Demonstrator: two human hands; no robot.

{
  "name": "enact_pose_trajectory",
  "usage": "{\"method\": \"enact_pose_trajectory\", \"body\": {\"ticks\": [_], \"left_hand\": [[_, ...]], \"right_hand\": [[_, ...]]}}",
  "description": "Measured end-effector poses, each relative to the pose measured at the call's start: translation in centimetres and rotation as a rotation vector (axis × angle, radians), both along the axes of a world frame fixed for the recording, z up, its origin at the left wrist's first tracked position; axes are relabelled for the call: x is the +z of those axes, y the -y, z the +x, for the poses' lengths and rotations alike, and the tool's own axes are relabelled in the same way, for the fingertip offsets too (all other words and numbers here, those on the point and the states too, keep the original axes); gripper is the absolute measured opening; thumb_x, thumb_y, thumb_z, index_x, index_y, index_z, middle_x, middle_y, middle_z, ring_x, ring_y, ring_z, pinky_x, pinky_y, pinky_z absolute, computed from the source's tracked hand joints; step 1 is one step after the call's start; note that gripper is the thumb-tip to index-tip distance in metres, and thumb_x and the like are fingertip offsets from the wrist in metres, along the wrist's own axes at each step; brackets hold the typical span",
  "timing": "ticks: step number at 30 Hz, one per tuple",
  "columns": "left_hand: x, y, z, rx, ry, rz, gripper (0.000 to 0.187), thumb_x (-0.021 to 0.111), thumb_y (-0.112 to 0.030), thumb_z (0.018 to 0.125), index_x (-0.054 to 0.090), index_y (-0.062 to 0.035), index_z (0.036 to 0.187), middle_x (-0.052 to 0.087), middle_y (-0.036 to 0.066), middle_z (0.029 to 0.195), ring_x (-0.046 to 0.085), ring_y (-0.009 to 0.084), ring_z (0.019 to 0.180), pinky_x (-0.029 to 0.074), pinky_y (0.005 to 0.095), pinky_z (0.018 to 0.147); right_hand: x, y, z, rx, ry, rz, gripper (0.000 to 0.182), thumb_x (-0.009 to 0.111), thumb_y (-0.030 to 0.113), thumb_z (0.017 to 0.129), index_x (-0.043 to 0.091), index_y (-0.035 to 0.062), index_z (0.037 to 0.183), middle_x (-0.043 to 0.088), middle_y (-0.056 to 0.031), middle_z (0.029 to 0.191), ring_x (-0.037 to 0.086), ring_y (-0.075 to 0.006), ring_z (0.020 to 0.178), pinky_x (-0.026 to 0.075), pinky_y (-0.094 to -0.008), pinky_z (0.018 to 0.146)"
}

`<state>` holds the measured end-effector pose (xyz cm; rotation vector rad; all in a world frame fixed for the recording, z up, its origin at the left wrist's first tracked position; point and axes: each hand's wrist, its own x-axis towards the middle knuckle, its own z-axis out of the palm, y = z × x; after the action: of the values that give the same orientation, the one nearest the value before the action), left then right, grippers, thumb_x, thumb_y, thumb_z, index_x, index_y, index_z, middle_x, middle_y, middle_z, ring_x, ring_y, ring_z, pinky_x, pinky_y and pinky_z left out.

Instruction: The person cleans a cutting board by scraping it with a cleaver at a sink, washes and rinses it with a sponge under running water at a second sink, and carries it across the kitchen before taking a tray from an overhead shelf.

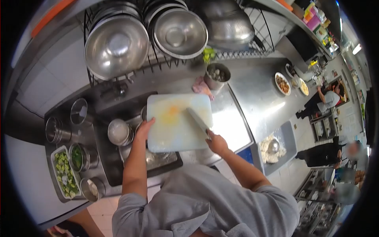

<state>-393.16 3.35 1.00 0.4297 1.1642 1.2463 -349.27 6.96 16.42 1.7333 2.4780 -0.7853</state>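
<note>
A white cutting board [169, 136] with orange and yellow stains lies in front of me, its left part over the sink [112, 166]. My left hand [145, 128] grips the board's left edge, thumb on top and the other fingers hidden beneath. In my right hand [217, 143] is a kitchen knife [196, 119], its handle wrapped by the fingers. The blade lies flat over the right side of the board, pointing up and left. Metal bowls [118, 131] stand in the sink just left of my left hand.
Large steel bowls [181, 33] lean on a wire rack behind the counter. A steel pot [217, 76] and a pinkish cloth [202, 87] sit beyond the board. Left of the sink stands a tray of chopped greens [64, 173]. At right is a grey tub [290, 138]; two people stand farther off.
</note>
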Motion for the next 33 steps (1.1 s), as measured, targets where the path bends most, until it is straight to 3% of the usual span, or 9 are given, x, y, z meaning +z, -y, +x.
{"method": "enact_pose_trajectory", "body": {"ticks": [2,8,15,20,25,31,33], "left_hand": [[0.6,1.9,1.2,0.031,0.073,-0.043,0.058,0.076,-0.040,0.105,0.062,-0.0018,0.147,0.073,0.015,0.138,0.072,0.0314,0.122,0.061,0.0468,0.099],[8.1,11.3,3.5,0.367,0.061,-0.071,0.051,0.074,-0.029,0.108,0.060,0.0005,0.147,0.073,0.017,0.137,0.073,0.0288,0.120,0.061,0.0450,0.102],[11.1,24.7,7.4,0.564,0.052,0.123,0.050,0.068,-0.026,0.112,0.054,0.0009,0.152,0.070,0.015,0.140,0.071,0.0300,0.123,0.061,0.0464,0.102],[8.8,33.1,13.1,0.800,0.005,0.171,0.048,0.066,-0.024,0.112,0.053,-0.0007,0.152,0.068,0.015,0.143,0.070,0.0291,0.125,0.060,0.0456,0.105],[6.1,39.8,21.3,1.004,0.110,0.231,0.051,0.064,-0.023,0.114,0.047,-0.0030,0.158,0.063,0.013,0.149,0.065,0.0287,0.133,0.057,0.0457,0.110],[3.0,43.8,31.0,1.107,0.200,0.208,0.052,0.060,-0.024,0.115,0.044,-0.0050,0.160,0.060,0.015,0.153,0.060,0.0305,0.140,0.051,0.0504,0.118],[3.5,44.4,34.2,1.086,0.261,0.225,0.052,0.062,-0.024,0.114,0.044,-0.0073,0.161,0.060,0.014,0.153,0.059,0.0308,0.141,0.050,0.0511,0.118]], "right_hand": [[3.0,1.6,-0.4,-0.014,-0.002,-0.024,0.051,0.070,0.026,0.101,0.059,0.0137,0.150,0.077,-0.0268,0.108,0.074,-0.0488,0.102,0.058,-0.0579,0.091],[7.3,8.5,2.5,0.058,-0.010,-0.057,0.050,0.069,0.027,0.103,0.062,0.0138,0.151,0.078,-0.0253,0.104,0.074,-0.0463,0.102,0.058,-0.0568,0.089],[5.3,18.5,4.7,0.166,-0.040,-0.009,0.050,0.070,0.027,0.103,0.061,0.0159,0.150,0.079,-0.0235,0.106,0.074,-0.0463,0.101,0.058,-0.0570,0.088],[3.5,22.2,5.0,0.320,-0.170,0.050,0.049,0.069,0.030,0.104,0.061,0.0183,0.151,0.078,-0.0246,0.098,0.075,-0.0474,0.091,0.059,-0.0577,0.080],[1.8,24.4,5.1,0.489,-0.234,0.036,0.048,0.064,0.037,0.107,0.062,0.0210,0.152,0.078,-0.0260,0.107,0.075,-0.0468,0.098,0.060,-0.0563,0.086],[0.9,27.8,5.5,0.535,0.019,-0.003,0.051,0.058,0.035,0.109,0.057,0.0249,0.159,0.078,-0.0235,0.111,0.076,-0.0437,0.103,0.060,-0.0563,0.090],[0.2,29.5,5.9,0.516,-0.012,0.003,0.051,0.058,0.035,0.109,0.057,0.0256,0.159,0.078,-0.0237,0.111,0.075,-0.0445,0.102,0.060,-0.0568,0.091]]}}
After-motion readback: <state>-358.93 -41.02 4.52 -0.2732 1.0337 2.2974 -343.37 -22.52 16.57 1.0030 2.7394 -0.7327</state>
